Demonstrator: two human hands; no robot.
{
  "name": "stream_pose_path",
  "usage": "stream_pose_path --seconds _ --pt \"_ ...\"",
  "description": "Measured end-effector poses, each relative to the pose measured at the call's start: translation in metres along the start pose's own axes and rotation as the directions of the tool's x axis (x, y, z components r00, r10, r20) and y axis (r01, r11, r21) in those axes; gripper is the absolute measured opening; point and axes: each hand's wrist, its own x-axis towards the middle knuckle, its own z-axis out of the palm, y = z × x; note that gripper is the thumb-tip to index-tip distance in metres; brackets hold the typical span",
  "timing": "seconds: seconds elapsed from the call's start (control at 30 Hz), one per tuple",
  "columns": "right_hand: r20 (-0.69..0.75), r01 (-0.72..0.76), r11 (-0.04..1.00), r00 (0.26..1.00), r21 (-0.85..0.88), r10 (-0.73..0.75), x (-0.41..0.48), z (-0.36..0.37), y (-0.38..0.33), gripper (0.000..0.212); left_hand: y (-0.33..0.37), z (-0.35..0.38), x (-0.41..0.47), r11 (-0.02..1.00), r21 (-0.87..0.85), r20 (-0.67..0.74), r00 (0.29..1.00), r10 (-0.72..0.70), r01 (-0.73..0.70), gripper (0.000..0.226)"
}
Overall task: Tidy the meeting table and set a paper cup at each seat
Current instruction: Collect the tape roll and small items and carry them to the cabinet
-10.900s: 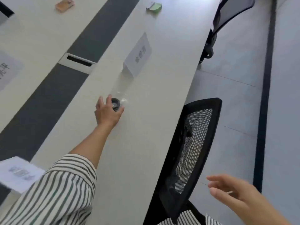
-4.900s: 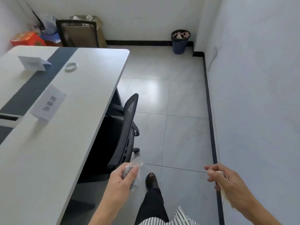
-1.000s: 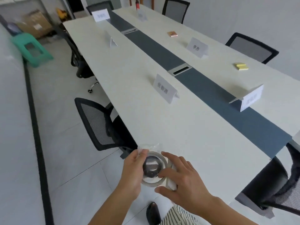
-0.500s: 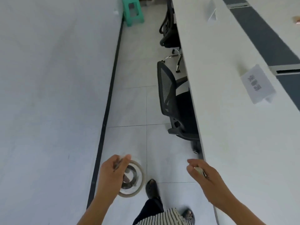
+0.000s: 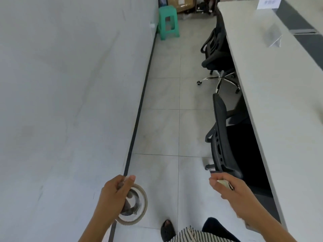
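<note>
My left hand (image 5: 114, 196) is closed on a roll of clear tape (image 5: 140, 213), low over the floor beside the wall. Something crumpled, clear and dark, sits inside the roll's ring under my fingers. My right hand (image 5: 232, 192) pinches a small pale yellow item (image 5: 225, 184) with a dark edge; I cannot tell what it is. The long white meeting table (image 5: 283, 109) runs along the right side, and both hands are off it, over the aisle. No paper cup is in view.
Two black office chairs (image 5: 221, 137) (image 5: 215, 49) are tucked at the table's near edge. Name cards (image 5: 272, 34) (image 5: 268, 2) stand on the table. A green stool (image 5: 168, 23) and cardboard boxes (image 5: 185, 4) sit at the aisle's far end. A white wall (image 5: 70, 84) bounds the left.
The view has moved forward along the aisle between wall and table. My left hand still holds the tape roll and my right hand its small item, in much the same pose.
</note>
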Motion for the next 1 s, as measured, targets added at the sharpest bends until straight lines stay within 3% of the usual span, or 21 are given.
stream_pose_path --seconds 0.17,0.43,0.7,0.9,1.0 --pt "-0.050 -0.001 1.000 0.999 -0.008 0.000 0.070 0.002 -0.050 0.021 0.044 -0.010 0.091 0.998 0.020 0.006 0.998 0.066 -0.066 0.042" --pt "-0.053 -0.009 1.000 0.999 -0.020 0.007 0.238 -0.039 -0.122 0.011 0.143 0.006 0.249 0.996 0.028 -0.016 0.996 0.090 -0.089 0.038" --pt "-0.010 0.128 0.991 0.992 -0.047 -0.128 0.409 -0.085 -0.262 0.034 0.255 0.007 0.389 0.990 -0.044 -0.049 0.990 0.132 -0.134 0.035" --pt "0.004 0.115 0.992 0.993 -0.056 -0.115 0.538 -0.098 -0.317 0.065 0.307 0.010 0.518 0.991 -0.098 -0.046 0.995 0.087 -0.091 0.035" --pt "-0.017 0.077 0.996 0.997 -0.045 -0.078 0.604 -0.104 -0.348 0.055 0.340 0.009 0.599 0.988 -0.106 -0.055 0.993 0.107 -0.113 0.034"
